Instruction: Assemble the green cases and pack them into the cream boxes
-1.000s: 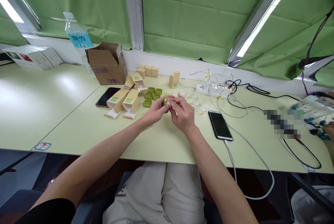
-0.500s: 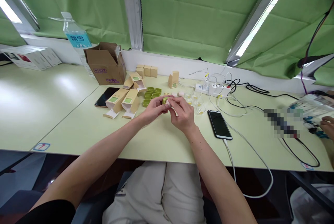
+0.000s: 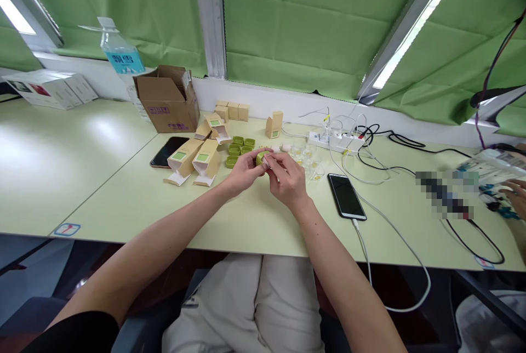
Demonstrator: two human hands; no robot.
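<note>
Over the middle of the table, my left hand [image 3: 245, 171] grips a small green container [image 3: 262, 158]. My right hand [image 3: 287, 176] meets it from the right, its fingertips pinched at the container's side; what they hold there is too small to make out. Several green square containers [image 3: 235, 149] stand just behind my left hand. Clear plastic pieces with yellow marks [image 3: 306, 155] lie behind my right hand. Opened cardboard boxes with green labels [image 3: 206, 162] rest to the left.
A brown carton [image 3: 170, 106] and a water bottle [image 3: 121, 54] stand at the back left. Phones lie left [image 3: 168, 151] and right [image 3: 346, 197]. A power strip [image 3: 337, 140] with cables sits behind. Another person's hand [image 3: 515, 197] is at the right edge.
My fingers have shifted slightly around the green container, and the pale thing seen at its side shows less. The other person's hand has moved a little.
</note>
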